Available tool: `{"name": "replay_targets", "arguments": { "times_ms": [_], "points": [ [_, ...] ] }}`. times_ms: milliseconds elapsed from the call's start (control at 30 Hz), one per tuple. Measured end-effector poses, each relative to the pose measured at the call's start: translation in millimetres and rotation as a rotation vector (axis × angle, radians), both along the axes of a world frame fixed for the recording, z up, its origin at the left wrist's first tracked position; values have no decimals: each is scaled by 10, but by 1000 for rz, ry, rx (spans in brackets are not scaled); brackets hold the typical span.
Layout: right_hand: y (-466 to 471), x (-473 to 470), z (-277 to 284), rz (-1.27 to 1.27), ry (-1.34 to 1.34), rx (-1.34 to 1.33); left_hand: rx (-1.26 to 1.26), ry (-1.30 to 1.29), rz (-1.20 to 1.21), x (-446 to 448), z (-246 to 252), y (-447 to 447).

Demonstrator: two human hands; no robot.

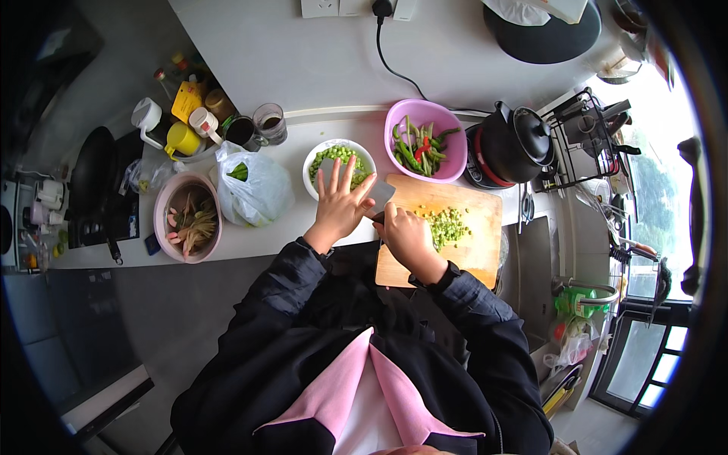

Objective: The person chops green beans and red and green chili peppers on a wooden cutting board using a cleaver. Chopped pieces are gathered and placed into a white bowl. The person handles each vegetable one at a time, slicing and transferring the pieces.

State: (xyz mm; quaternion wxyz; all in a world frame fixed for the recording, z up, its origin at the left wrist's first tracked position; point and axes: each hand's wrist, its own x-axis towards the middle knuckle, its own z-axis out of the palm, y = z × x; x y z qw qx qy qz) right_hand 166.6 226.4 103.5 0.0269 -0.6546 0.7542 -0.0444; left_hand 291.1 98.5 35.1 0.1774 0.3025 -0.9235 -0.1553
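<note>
My right hand (408, 232) grips the handle of a wide-bladed kitchen cleaver (381, 194). The blade reaches left over a white bowl (306, 170), which holds chopped green beans (336, 152). With fingers spread, my left hand (340, 207) lies over the blade and the bowl's near rim; I cannot tell if it touches the metal. More chopped green pieces (448, 226) lie in a loose heap on the wooden cutting board (478, 259), right of my right hand. Behind the board, a pink basin (393, 122) holds whole green peppers, beans and a red pepper.
A black pot (515, 145) stands right of the pink basin, before a wire rack (586, 136). The sink (532, 256) lies right of the board. Leftward are a plastic bag (256, 190), a pale pink bowl (162, 227) with food in liquid, two glasses (269, 125), and a wok (94, 170).
</note>
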Motion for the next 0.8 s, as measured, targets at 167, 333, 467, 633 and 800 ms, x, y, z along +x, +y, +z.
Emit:
{"name": "replay_targets", "arguments": {
  "times_ms": [167, 333, 467, 633, 800],
  "points": [
    [93, -66, 38, 9, 52, -8, -11, -37, 35, -3, -105, -120],
    [258, -136, 98, -40, 58, 53, 6, -67, 49, -27, -224, -209],
    [475, -218, 120, -82, 50, 39, 19, -86, 74, -4, -321, -285],
    [917, -390, 125, -195, -128, 7, 41, -134, 131, -15, -413, -366],
    [1523, -558, -19, -475, -716, -68, -133, 101, 144, -120, -447, -373]
  ]
}}
